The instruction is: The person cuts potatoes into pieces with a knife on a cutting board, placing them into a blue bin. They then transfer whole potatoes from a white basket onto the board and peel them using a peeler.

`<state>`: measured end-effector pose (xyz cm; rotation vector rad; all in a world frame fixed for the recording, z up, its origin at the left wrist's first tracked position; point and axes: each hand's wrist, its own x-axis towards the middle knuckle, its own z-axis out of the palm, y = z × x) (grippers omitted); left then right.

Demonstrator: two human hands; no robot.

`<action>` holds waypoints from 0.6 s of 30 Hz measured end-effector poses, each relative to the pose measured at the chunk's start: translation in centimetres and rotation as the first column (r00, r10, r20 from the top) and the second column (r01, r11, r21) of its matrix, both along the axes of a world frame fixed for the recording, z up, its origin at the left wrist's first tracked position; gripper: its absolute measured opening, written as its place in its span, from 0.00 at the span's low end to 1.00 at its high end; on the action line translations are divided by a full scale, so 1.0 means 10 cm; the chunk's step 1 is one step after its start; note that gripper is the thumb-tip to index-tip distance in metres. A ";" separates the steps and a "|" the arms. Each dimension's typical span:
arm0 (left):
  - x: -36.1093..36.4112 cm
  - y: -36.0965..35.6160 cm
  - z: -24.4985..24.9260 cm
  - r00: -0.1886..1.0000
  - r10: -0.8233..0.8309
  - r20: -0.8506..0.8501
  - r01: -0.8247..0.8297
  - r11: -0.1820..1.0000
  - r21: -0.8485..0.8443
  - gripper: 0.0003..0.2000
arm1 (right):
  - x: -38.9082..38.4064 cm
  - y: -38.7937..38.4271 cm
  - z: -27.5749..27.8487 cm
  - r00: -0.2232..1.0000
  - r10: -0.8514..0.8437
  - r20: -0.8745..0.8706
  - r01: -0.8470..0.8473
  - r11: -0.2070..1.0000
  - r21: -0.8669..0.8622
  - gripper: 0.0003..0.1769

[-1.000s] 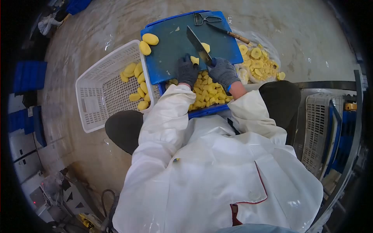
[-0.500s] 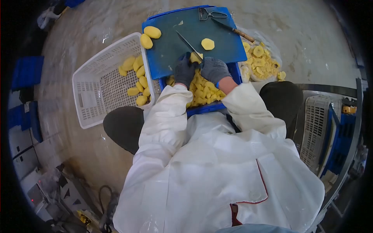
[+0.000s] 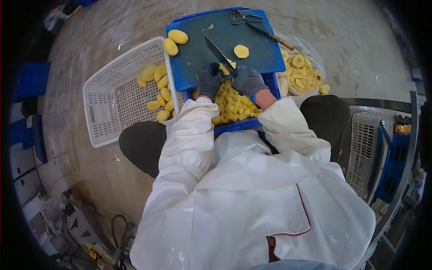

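Observation:
Gloved in grey, my right hand [image 3: 248, 82] is closed round the handle of a knife [image 3: 219, 53], whose blade points up and left over the board. My left hand [image 3: 210, 82], gloved too, is closed beside a potato piece [image 3: 228, 67] at the near edge of the green cutting board [image 3: 202, 49]; the fingers press at its left side. The blade lies across that piece. A cut potato slice [image 3: 241, 51] rests on the board to the right. Two peeled potatoes [image 3: 178, 36] sit at its left corner. Below, cut potato pieces [image 3: 231, 105] fill a blue bin.
A white basket [image 3: 101, 96] with several peeled potatoes stands left. On the board's far right are a peeler [image 3: 246, 17] and a wooden-handled knife [image 3: 281, 41]. Right of the board, a clear bag holds potato slices [image 3: 301, 74]. A metal frame [image 3: 378, 103] stands at the right.
The knife blade has tilted and now shows its broad side across the potato piece. My left hand has shifted slightly left and down.

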<state>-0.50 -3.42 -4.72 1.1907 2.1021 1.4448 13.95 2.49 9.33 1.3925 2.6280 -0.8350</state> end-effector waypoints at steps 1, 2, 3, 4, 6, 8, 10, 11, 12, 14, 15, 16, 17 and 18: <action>0.00 0.01 0.02 0.999 -0.004 -0.039 0.003 1.000 -0.019 0.13 | -0.04 0.00 -0.05 1.000 0.011 0.012 -0.011 1.000 0.005 0.15; -0.01 0.00 0.04 0.997 -0.008 -0.077 0.005 0.999 -0.039 0.12 | -0.10 -0.01 -0.20 1.000 -0.001 -0.018 0.002 0.999 0.036 0.15; 0.03 -0.03 0.14 0.994 -0.016 -0.112 0.009 0.998 -0.064 0.12 | -0.14 -0.03 -0.43 0.999 -0.015 -0.047 0.018 0.998 0.064 0.15; 0.04 -0.05 0.24 0.993 -0.024 -0.120 0.008 0.992 -0.127 0.13 | -0.16 -0.04 -0.51 0.996 -0.029 -0.081 0.037 0.994 0.099 0.16; 0.03 -0.05 0.42 0.989 -0.034 -0.143 -0.001 0.971 -0.241 0.15 | -0.17 0.01 -0.56 0.996 0.004 -0.085 0.004 0.995 0.099 0.16; -0.02 -0.08 0.40 0.993 -0.044 -0.113 0.011 0.961 -0.277 0.15 | -0.07 -0.01 -0.57 0.986 0.033 -0.165 -0.012 0.992 0.126 0.16; -0.14 0.02 0.31 0.984 -0.057 -0.167 0.025 0.982 -0.189 0.16 | 0.24 0.04 -0.43 0.948 0.074 -0.310 -0.009 0.978 0.206 0.16; -0.18 0.07 0.23 0.972 -0.057 -0.227 0.036 0.995 -0.093 0.16 | 0.39 0.03 -0.36 0.922 0.050 -0.383 0.039 0.974 0.222 0.15; -0.18 0.11 0.16 0.957 -0.049 -0.285 0.052 0.999 0.002 0.16 | 0.52 0.02 -0.22 0.891 0.030 -0.453 0.086 0.969 0.233 0.15; -0.10 0.22 0.24 0.925 -0.187 -0.331 0.145 0.978 -0.148 0.17 | 0.76 0.05 -0.09 0.859 -0.090 -0.505 0.184 0.973 0.140 0.15; -0.06 0.31 0.36 0.900 -0.256 -0.352 0.186 0.957 -0.221 0.18 | 0.87 0.09 -0.07 0.859 -0.190 -0.476 0.236 0.971 0.039 0.14; 0.07 0.29 0.61 0.891 -0.335 -0.306 0.231 0.916 -0.329 0.20 | 0.98 0.14 -0.04 0.853 -0.285 -0.437 0.288 0.956 -0.060 0.14; 0.10 0.28 0.63 0.843 -0.484 -0.237 0.375 0.842 -0.387 0.20 | 1.08 0.17 0.01 0.835 -0.297 -0.463 0.301 0.951 -0.067 0.14; 0.10 0.27 0.64 0.769 -0.619 -0.157 0.509 0.743 -0.435 0.20 | 1.18 0.19 0.08 0.816 -0.311 -0.488 0.315 0.946 -0.076 0.14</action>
